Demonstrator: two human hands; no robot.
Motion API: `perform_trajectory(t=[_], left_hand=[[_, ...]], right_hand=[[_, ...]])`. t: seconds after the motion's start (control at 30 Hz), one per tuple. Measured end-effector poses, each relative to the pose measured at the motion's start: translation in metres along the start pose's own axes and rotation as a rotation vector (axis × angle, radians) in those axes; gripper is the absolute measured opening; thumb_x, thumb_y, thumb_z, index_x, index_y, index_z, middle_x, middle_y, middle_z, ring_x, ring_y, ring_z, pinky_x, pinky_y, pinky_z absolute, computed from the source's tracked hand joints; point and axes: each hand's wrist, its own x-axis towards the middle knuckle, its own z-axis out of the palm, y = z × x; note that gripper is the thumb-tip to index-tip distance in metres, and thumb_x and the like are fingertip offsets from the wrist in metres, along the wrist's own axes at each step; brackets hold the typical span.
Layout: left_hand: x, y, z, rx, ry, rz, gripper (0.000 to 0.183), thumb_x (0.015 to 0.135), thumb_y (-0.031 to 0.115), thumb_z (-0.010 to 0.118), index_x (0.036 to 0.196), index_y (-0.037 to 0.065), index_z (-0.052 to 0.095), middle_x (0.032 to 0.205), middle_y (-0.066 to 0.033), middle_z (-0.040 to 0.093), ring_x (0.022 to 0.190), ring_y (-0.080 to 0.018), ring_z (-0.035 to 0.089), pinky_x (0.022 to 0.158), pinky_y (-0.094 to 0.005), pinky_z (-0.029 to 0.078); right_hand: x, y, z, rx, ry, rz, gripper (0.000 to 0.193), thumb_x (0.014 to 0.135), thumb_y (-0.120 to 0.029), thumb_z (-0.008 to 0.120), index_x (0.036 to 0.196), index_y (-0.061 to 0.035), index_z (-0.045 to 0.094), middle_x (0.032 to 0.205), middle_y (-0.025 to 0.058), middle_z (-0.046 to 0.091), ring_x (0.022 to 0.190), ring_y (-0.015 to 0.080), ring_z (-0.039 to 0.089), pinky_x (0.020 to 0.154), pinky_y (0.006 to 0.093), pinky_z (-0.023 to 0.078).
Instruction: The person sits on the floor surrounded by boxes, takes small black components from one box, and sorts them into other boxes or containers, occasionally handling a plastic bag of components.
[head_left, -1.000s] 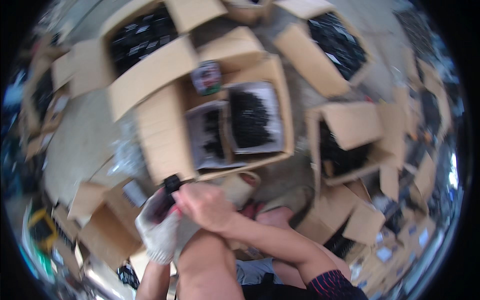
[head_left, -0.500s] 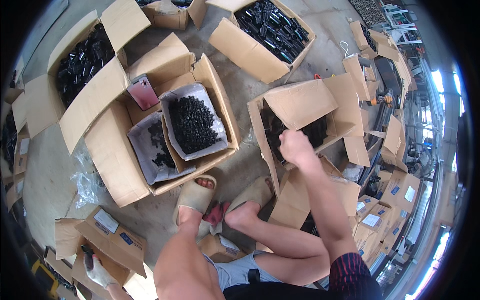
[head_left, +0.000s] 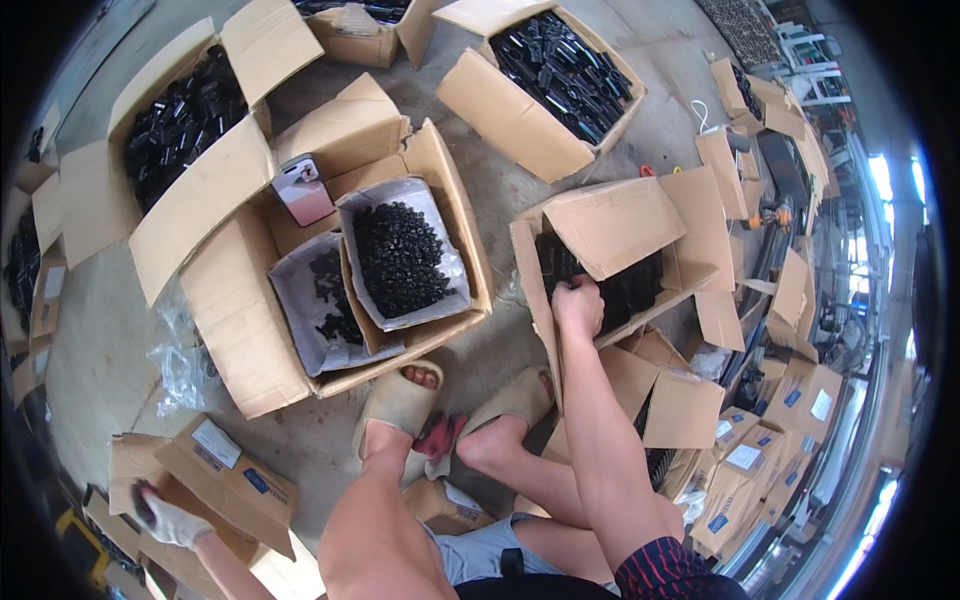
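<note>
1. By the left edge of an open box (head_left: pixel 612 228), the bare right hand (head_left: pixel 580 306) bends its fingers at the black parts (head_left: pixel 635 287). I can't tell if it grips one.
2. Far apart from it, the gloved left hand (head_left: pixel 170 518) is at a smaller box's (head_left: pixel 245 502) left edge, its grip unclear.
3. A phone (head_left: pixel 303 192) is near a big box's (head_left: pixel 235 300) far left corner.

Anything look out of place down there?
A pink phone is propped in the large open box holding black parts, an unlikely place for it. What looks like a loose glove lies between the sandals, while the right hand is bare.
</note>
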Motion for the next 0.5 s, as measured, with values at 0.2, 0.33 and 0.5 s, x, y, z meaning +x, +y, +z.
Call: perform_trajectory(t=[0.2,0.33,0.5], left_hand=[[-0.07,0.158,0.047,-0.53,-0.16,0.316,0.032,0.101,0.009,0.062,0.13,-0.005,0.064,0.125,-0.0165,0.07,0.115,-0.0247,0.067,0.106,-0.0358,0.052],[-0.173,0.219,0.094,-0.632,-0.756,0.269,0.038,0.099,0.01,0.065,0.136,0.001,0.06,0.12,-0.0116,0.069,0.111,-0.0191,0.065,0.104,-0.0361,0.05],[-0.257,0.237,0.144,-0.793,-1.602,0.22,0.083,0.087,0.026,0.083,0.155,0.003,0.042,0.136,-0.0143,0.061,0.115,-0.0223,0.063,0.1,-0.0351,0.052]], right_hand=[[-0.022,0.022,-0.004,0.238,0.202,-0.203,0.031,0.089,-0.02,0.066,0.115,-0.0044,0.07,0.1,0.0209,0.075,0.097,0.0356,0.072,0.085,0.0453,0.055],[-0.087,0.026,-0.04,0.289,0.425,-0.606,0.019,0.091,-0.004,0.061,0.108,0.0006,0.067,0.09,0.0132,0.067,0.072,0.0245,0.064,0.068,0.0381,0.052],[-0.165,-0.008,-0.087,0.59,0.047,-0.693,0.021,0.094,0.007,0.056,0.112,0.0026,0.066,0.093,0.0045,0.063,0.075,0.0091,0.06,0.062,0.0247,0.047]])
